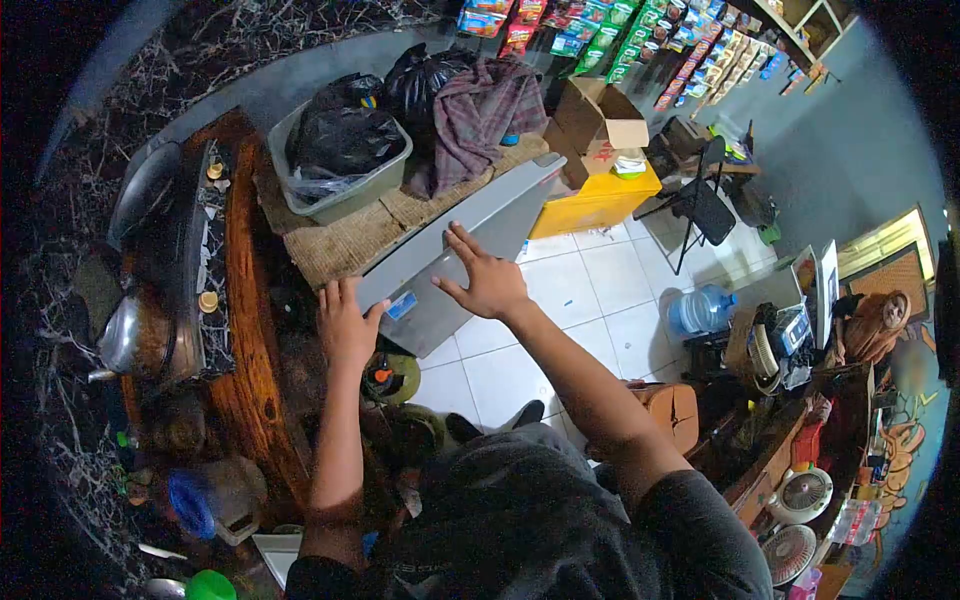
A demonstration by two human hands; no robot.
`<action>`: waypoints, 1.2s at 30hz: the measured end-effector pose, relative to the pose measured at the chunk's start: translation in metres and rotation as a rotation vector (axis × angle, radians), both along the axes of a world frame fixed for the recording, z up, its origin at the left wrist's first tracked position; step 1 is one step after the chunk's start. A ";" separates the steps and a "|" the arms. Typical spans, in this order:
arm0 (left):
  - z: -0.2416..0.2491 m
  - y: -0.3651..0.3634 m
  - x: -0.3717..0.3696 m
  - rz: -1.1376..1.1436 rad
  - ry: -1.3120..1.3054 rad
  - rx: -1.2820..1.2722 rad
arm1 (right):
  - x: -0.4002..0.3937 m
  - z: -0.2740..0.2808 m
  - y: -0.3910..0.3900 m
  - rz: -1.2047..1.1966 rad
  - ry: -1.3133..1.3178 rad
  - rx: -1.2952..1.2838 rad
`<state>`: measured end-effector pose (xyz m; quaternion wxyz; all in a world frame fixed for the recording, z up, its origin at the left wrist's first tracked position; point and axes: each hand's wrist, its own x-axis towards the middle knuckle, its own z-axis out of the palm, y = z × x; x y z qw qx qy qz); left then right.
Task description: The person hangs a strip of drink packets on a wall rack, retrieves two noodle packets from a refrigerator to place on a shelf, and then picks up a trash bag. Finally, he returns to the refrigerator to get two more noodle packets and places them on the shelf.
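A large grey lidded box [470,245] with a blue label [402,305] on its side stands before me, beside a bench covered in woven matting. My left hand [348,325] touches the box's near left corner, its fingers up at the lid's edge and its thumb spread towards the label. Across the upper side, near the lid's rim, my right hand [487,278] rests with its fingers stretched out and its thumb apart. Neither hand appears closed around anything. The fingertips of my left hand are partly hard to make out against the dark gap behind.
On the matting [345,245] sit a grey tub [390,170] with black bags and a plaid cloth [485,110]. A yellow box [595,205] stands beyond. Left is a wooden counter [255,340] with a stove and kettle [140,335]. A water bottle [700,312] and a seated person are right.
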<state>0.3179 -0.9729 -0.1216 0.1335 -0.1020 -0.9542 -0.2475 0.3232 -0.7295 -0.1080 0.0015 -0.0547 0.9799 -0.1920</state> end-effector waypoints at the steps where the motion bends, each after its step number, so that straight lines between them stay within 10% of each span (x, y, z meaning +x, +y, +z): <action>1: -0.003 -0.002 -0.002 -0.008 0.003 -0.009 | 0.001 0.001 0.000 -0.007 -0.015 0.007; 15: 0.007 0.009 0.022 -0.135 -0.081 0.029 | 0.031 0.004 0.016 -0.048 0.008 -0.091; 26: -0.001 0.058 0.081 -0.421 -0.857 0.322 | 0.104 0.018 0.080 -0.149 0.119 -0.236; 36: -0.008 0.118 0.097 -0.389 -0.790 0.345 | 0.135 0.016 0.180 -0.198 0.142 -0.147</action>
